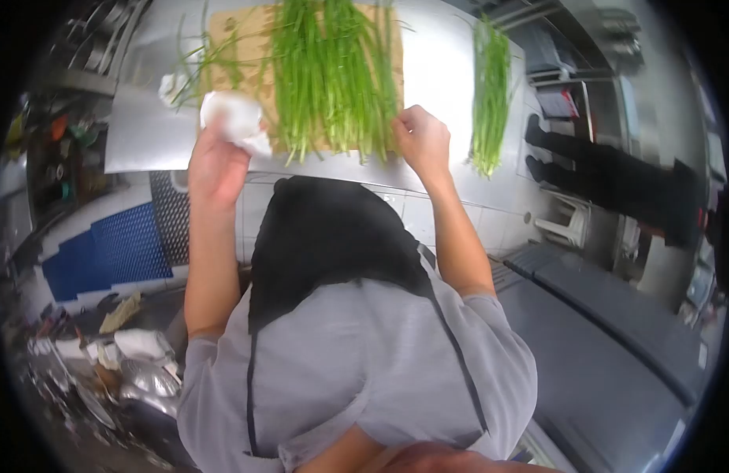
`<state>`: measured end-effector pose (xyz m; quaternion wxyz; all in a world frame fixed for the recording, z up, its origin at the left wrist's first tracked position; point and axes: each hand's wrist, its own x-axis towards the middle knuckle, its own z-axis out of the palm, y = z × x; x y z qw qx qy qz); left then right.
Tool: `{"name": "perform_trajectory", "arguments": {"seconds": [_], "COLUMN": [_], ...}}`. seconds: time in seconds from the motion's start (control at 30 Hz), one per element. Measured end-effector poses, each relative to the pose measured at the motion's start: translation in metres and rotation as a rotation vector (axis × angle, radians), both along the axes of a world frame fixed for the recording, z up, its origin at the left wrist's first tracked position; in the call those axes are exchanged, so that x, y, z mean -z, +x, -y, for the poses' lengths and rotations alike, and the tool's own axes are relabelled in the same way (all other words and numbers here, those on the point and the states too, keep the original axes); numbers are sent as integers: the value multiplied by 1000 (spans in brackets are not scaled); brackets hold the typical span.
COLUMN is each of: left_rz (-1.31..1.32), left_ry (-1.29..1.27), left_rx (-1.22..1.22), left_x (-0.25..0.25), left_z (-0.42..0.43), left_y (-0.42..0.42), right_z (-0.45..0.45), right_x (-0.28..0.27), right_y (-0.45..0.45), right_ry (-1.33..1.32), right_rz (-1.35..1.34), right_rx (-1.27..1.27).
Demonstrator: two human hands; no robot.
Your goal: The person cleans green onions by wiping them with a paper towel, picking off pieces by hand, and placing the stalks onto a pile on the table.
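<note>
A thick pile of long green stalks, looking like garlic chives (325,87), lies over a brown cutting board (246,24) with its pale ends toward me. My left hand (219,165) grips a white crumpled cloth or paper towel (234,118) at the board's left corner; its fingertips are blurred. On the pile's right side, my right hand (424,142) has its fingers curled in against the stalks' lower ends. Whether it pinches a stalk is hidden. Some loose stalks (215,59) straggle across the board's left edge, beside another white crumpled piece (174,89).
The board rests on a steel table (144,142). A separate green bundle (490,94) lies at the table's right. A person in dark trousers (609,169) stands beyond, near a white stool (565,221). A grey lidded cabinet (601,347) is behind my right; metal bowls (152,378) are behind my left.
</note>
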<state>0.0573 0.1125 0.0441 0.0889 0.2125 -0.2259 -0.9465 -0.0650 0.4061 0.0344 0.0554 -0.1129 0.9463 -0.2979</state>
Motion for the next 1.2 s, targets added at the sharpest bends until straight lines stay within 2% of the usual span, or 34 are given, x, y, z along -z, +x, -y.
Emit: {"name": "perform_trajectory", "arguments": {"seconds": [0.1,0.13,0.2,0.3,0.33,0.43,0.63,0.73,0.83,0.93,1.03,1.2], "left_rz": [2,-89,25,113,127,128,132,186,165,134,99,78], "left_ry": [-184,-205,-194,-148,-128,-72,-90,-66,-66,-73,-50,-61], "left_rx": [-78,-22,-138,-245,-267,-287,-303,-330,-250,-221,-148,-135], "left_x": [4,2,2,2,2,14,22,23,18,16,5,1], "left_z": [13,16,18,16,16,20,24,21,15,9,2,3], "left_y": [3,5,9,20,24,39,61,55,43,29,19,20], "right_z": [26,36,58,94,101,113,92,86,90,101,115,106], "right_x": [-12,-9,0,-13,-2,8,-11,-4,-1,-1,5,6], "right_y": [13,16,21,28,27,25,24,15,13,15,12,5], "right_ry": [-108,-121,-130,126,161,246,-78,40,52,9,157,-23], "right_rz": [33,60,79,129,146,240,308,184,137,143,205,234], "right_rx": [-145,-219,-350,-506,-530,-482,-249,-283,-253,-279,-294,-204]}}
